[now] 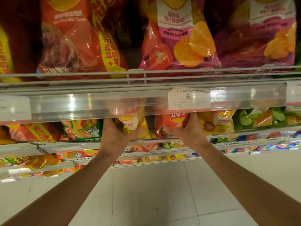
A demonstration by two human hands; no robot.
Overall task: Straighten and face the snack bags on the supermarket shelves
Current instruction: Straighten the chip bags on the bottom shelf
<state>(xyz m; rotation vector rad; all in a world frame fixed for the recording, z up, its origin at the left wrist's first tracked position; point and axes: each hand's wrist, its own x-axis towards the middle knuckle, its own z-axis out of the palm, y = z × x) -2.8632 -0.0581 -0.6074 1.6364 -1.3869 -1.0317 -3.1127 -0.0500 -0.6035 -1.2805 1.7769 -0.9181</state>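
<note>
Two bare forearms are being extended from 6 o'clock over the pale floor (154, 193). The left hand (114, 136) is being curled around a yellow chip bag (135, 126); the right hand (187, 129) is being clamped on a red chip bag (172, 121) at its 3 o'clock. Both bags are being held upright on the second shelf (65, 145). At 12 o'clock, a price tag (189, 98) is being displayed beneath larger bags (177, 38).

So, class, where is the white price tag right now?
The white price tag sits in the clear shelf-edge strip, right of centre, directly above the right hand.
</note>
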